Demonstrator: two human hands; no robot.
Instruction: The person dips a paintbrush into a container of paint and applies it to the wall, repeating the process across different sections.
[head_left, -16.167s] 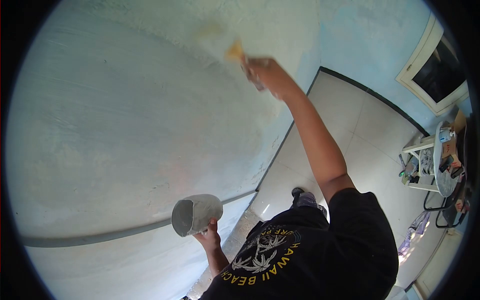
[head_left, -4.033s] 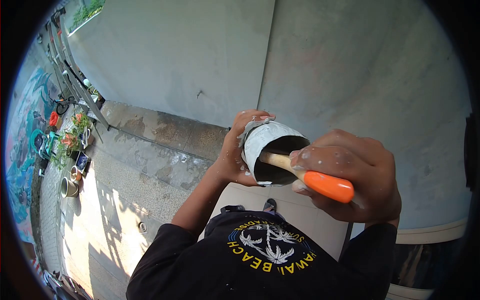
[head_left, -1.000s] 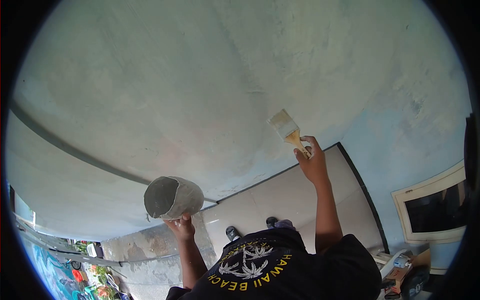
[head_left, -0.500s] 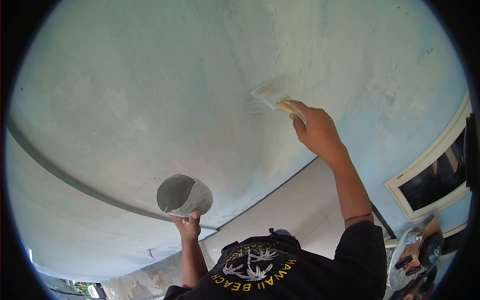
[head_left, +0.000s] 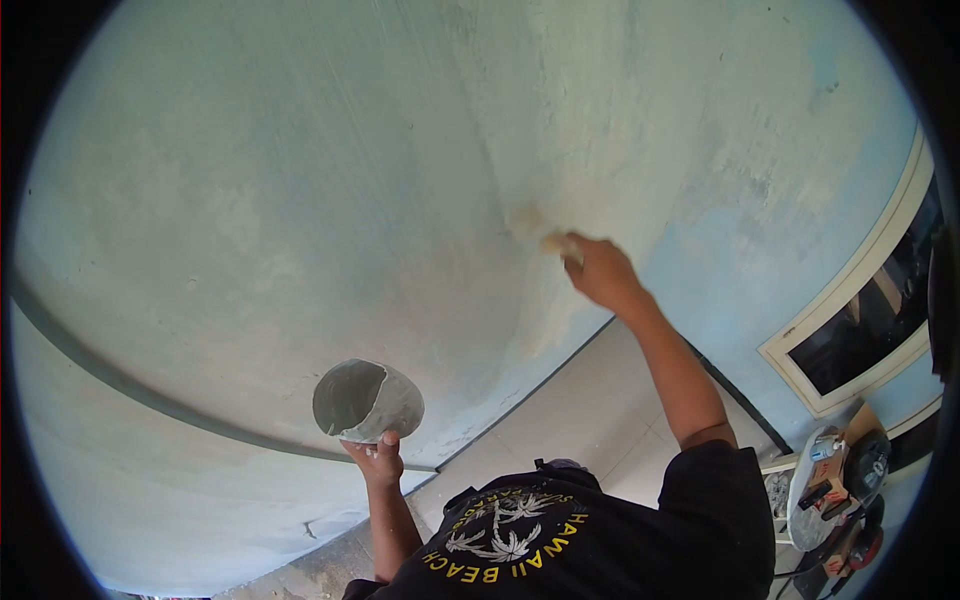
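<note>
My left hand grips a grey-smeared bucket from below, its mouth tipped toward me. Grey paste coats the inside, and white smears mark my fingers. Up and to the right, my right hand is closed round the handle of a flat paintbrush. The bristles are blurred by motion and overlap the wall in this view. That wall is patchy grey-green, with pale streaks above the brush and light blue toward the right.
A dark trim band curves along the left side of the wall. Pale floor tiles lie below. At the right are a cream-framed window and a small table piled with boxes and tools.
My right hand and the paintbrush have moved down the wall, and the brush has blurred. My left hand still holds the bucket, nearly in the same place. The view has shifted slightly.
</note>
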